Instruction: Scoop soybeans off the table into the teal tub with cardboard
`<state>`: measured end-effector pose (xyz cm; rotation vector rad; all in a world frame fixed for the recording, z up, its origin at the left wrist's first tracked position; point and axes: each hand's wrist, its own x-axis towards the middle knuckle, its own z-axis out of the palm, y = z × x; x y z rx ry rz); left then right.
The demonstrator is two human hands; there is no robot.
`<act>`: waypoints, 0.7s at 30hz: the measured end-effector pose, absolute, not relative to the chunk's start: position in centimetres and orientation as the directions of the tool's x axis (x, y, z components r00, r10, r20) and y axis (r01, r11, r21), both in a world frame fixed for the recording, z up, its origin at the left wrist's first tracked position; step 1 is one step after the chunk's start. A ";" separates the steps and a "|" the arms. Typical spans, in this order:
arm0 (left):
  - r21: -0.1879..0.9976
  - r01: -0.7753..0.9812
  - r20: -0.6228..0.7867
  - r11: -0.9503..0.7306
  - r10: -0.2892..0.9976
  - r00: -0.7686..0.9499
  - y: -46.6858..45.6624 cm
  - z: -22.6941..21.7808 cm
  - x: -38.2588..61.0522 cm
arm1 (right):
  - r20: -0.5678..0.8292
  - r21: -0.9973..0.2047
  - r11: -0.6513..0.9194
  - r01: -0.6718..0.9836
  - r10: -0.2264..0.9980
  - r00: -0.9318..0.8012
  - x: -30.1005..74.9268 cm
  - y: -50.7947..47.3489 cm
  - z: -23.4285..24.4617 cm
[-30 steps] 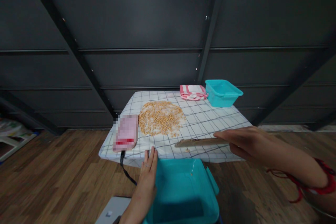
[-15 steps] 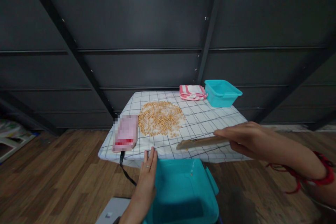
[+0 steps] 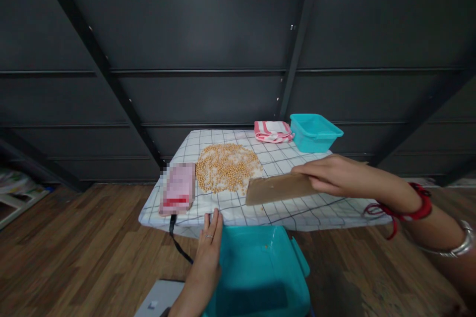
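Brown card, stiff and flat, is pinched in the fingers of the right hand over checked cloth near the round beans, showing more of its broad face than before. The left hand rests straight-fingered, uncurled, along the rim of the plastic tub; red marking on the pink packet is too blurred to read.

A dark panelled wall and wood-plank floor suggest an indoor room, use unclear.
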<state>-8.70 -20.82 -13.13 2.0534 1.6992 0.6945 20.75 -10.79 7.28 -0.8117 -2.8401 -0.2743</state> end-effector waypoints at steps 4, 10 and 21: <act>0.574 0.794 0.132 -0.201 0.979 0.153 -20.9 -13.4 -8.8 | 0.133 0.107 0.846 0.523 0.509 -0.850 20.7 -9.9 8.1; 0.562 0.803 0.129 -0.199 0.980 0.152 -20.6 -13.4 -8.7 | 0.102 0.096 0.835 0.542 0.533 -0.840 21.5 -10.6 8.4; 0.588 0.786 0.135 -0.191 0.981 0.137 -20.7 -13.3 -8.7 | 0.163 0.161 0.833 0.529 0.506 -0.847 22.0 -11.2 6.9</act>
